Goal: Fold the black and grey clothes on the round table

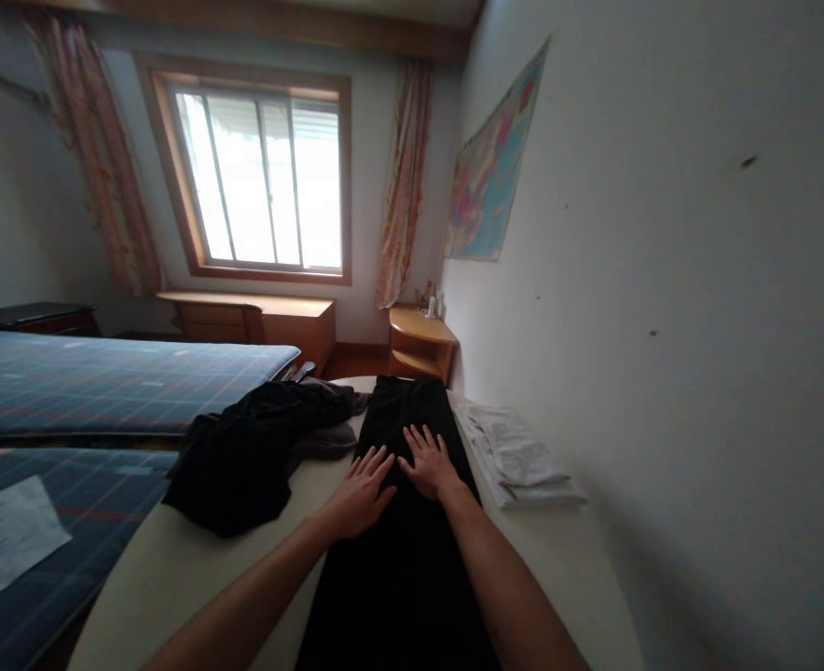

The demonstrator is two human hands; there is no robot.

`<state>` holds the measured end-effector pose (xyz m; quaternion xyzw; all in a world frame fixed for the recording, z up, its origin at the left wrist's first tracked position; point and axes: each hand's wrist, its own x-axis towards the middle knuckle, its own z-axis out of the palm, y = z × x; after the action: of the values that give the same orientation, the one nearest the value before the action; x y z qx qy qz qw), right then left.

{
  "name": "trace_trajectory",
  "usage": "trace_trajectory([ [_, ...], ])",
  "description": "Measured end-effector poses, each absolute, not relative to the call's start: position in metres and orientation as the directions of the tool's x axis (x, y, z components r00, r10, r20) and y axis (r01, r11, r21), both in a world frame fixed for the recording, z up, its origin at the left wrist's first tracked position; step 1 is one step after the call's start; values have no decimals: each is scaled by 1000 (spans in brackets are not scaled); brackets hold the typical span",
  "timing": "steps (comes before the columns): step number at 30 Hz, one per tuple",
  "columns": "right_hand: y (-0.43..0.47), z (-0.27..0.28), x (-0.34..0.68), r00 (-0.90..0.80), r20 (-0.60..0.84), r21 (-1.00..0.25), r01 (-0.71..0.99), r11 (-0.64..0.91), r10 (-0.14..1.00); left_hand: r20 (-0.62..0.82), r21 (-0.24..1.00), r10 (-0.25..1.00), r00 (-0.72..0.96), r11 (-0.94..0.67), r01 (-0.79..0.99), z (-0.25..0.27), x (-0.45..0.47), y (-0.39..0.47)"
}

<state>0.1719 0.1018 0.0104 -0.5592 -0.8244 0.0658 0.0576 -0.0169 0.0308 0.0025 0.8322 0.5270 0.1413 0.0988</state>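
Note:
A long black garment, which looks like folded trousers (pixel 402 578), lies flat down the middle of the pale round table (pixel 174 596). My left hand (pixel 362 492) rests on its left side, palm down with the fingers stretched out. On the upper right part of the cloth lies my right hand (pixel 429 461), also flat and with fingers spread. Neither hand grips anything. Left of the trousers is a crumpled heap of black clothing (pixel 244 457) with a grey garment (pixel 324 442) partly under it.
Folded white cloth (pixel 516 457) lies at the table's right, near the wall (pixel 698 391). Two beds with blue checked mattresses (pixel 125 382) stand to the left, one bearing a paper sheet (pixel 13 539). A small wooden shelf unit (pixel 422 328) and a desk (pixel 300 308) stand behind.

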Motion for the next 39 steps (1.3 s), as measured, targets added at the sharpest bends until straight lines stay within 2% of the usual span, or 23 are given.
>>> trace_trajectory([
  [5,67,12,177,-438,3,-226,875,428,899,16,300,880,474,-457,838,-3,-29,-15],
  [11,-8,27,183,-488,-123,-271,854,444,864,77,297,883,462,-463,835,-4,-35,-46],
  [16,-84,47,189,-500,-213,-350,841,412,839,87,338,838,539,-534,775,-2,-50,-74],
  [18,-108,45,194,-549,-225,-379,810,447,805,85,351,831,550,-542,764,1,-55,-86],
  [21,-127,33,202,-612,-173,-388,763,518,772,76,383,825,560,-543,747,11,-58,-99],
  [26,-133,16,207,-622,-35,-374,734,567,782,55,437,766,640,-595,674,28,-49,-109],
  [33,-137,20,206,-655,-18,-363,708,606,755,69,468,740,669,-616,634,30,-41,-112],
  [39,-141,20,208,-623,63,-399,700,592,779,71,491,735,674,-614,618,30,-46,-110],
])
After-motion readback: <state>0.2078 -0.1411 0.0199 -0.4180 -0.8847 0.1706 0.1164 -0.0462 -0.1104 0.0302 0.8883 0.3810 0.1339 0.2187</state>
